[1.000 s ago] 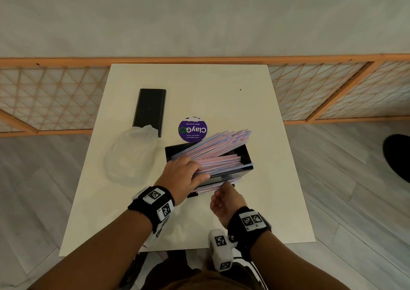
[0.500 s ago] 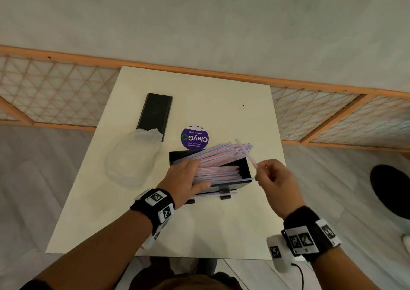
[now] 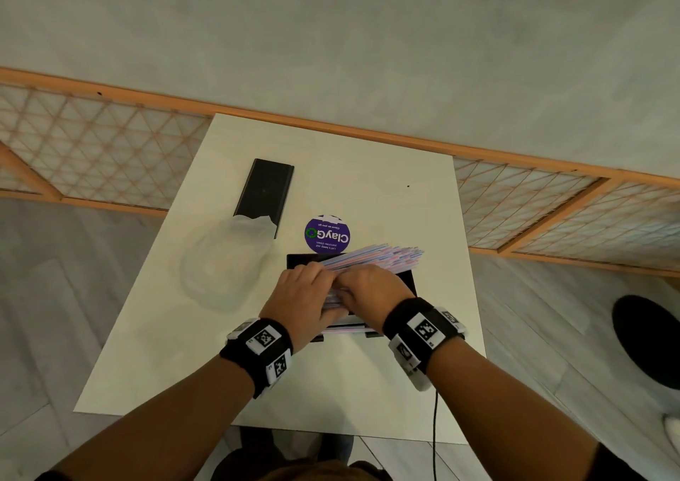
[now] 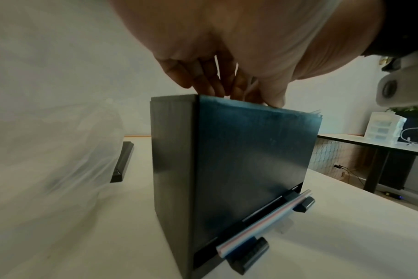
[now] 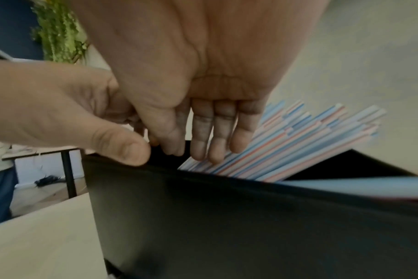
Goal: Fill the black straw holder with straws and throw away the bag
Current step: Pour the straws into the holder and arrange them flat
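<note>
- We're over the table [image 3: 368, 370], black straw holder [image 4: 251, 160] near its front edge, empty bag [image 3: 224, 263] left of it.
- Straws [image 5: 298, 143] sit tilted inside, ends poking out.
- Left hand [image 3: 298, 296] and right hand [image 3: 371, 285], fingers straight, press them down, gripping nothing.

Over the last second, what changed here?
The right hand rose from the table edge, held one straw up, then came down flat onto the straws beside the left hand. Left hand, holder and bag stayed put.
</note>
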The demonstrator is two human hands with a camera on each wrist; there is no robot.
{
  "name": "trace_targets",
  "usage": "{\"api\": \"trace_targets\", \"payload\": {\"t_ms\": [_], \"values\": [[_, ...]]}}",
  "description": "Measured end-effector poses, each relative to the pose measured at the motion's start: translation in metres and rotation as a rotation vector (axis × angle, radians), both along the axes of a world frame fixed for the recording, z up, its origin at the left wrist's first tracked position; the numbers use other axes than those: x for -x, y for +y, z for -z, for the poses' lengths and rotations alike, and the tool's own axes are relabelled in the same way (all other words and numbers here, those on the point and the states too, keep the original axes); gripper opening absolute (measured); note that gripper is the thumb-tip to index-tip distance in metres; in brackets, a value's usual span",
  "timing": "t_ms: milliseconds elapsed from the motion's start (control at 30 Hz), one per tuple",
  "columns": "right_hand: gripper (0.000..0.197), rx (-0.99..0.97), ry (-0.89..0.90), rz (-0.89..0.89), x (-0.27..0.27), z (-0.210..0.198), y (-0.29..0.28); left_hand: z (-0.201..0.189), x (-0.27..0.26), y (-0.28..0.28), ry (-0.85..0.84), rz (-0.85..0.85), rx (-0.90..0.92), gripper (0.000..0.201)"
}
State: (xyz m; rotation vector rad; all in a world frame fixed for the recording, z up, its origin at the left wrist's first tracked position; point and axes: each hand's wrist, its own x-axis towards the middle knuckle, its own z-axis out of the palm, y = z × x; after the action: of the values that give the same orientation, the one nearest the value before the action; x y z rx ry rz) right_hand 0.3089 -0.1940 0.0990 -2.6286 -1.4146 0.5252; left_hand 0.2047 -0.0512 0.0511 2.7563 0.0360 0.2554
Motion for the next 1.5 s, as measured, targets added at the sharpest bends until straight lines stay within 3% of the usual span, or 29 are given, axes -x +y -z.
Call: {"api": "trace_targets", "payload": {"t_ms": [100, 167, 233, 333, 467, 533, 700, 767, 900, 1033, 1133, 1233, 1433, 1500], "values": [[0.029, -0.011, 0.008, 0.099, -0.007, -0.009, -0.01, 0.004, 0.0, 0.012, 0.064, 0.081, 0.014, 0.046], [0.025, 0.035, -0.078, 0.159, -0.013, -0.015, -0.021, 0.003, 0.0, 0.019, 0.172, 0.193, -0.026, 0.045], [0.022, 0.127, -0.187, 0.175, -0.018, -0.016, -0.031, 0.003, 0.002, 0.022, 0.254, 0.278, -0.083, 0.056], [0.028, 0.187, -0.19, 0.134, -0.018, -0.014, -0.041, 0.005, 0.004, 0.02, 0.259, 0.298, -0.116, 0.068], [0.036, 0.208, -0.18, 0.017, -0.012, -0.004, -0.043, 0.003, 0.003, 0.015, 0.288, 0.315, -0.172, 0.043], [0.04, 0.222, -0.166, 0.008, -0.01, -0.001, -0.041, 0.006, 0.005, 0.014, 0.213, 0.326, -0.193, 0.044], [0.031, 0.278, -0.183, -0.023, -0.008, 0.001, -0.027, 0.005, 0.011, 0.016, 0.112, 0.364, -0.309, 0.017], [0.031, 0.29, -0.172, -0.027, -0.008, 0.003, -0.023, 0.001, 0.011, 0.013, 0.106, 0.343, -0.279, 0.016], [0.034, 0.34, -0.119, -0.008, -0.008, 0.007, -0.017, -0.003, 0.009, 0.009, 0.246, 0.266, -0.158, 0.03], [0.029, 0.385, -0.097, -0.003, -0.01, 0.007, -0.006, -0.006, 0.011, 0.007, 0.142, 0.201, -0.096, 0.025], [0.021, 0.427, -0.092, -0.023, -0.015, 0.003, 0.002, -0.004, 0.01, 0.006, 0.177, 0.156, -0.091, 0.043], [0.019, 0.471, -0.079, -0.008, -0.019, -0.003, 0.005, -0.001, 0.008, 0.004, 0.236, 0.186, -0.14, 0.037], [0.021, 0.354, -0.09, -0.005, -0.023, -0.006, -0.01, -0.004, 0.012, 0.005, 0.133, 0.14, -0.035, 0.044], [0.023, 0.308, -0.09, -0.012, -0.021, -0.005, -0.013, -0.006, 0.012, 0.006, 0.079, 0.153, -0.028, 0.037]]}}
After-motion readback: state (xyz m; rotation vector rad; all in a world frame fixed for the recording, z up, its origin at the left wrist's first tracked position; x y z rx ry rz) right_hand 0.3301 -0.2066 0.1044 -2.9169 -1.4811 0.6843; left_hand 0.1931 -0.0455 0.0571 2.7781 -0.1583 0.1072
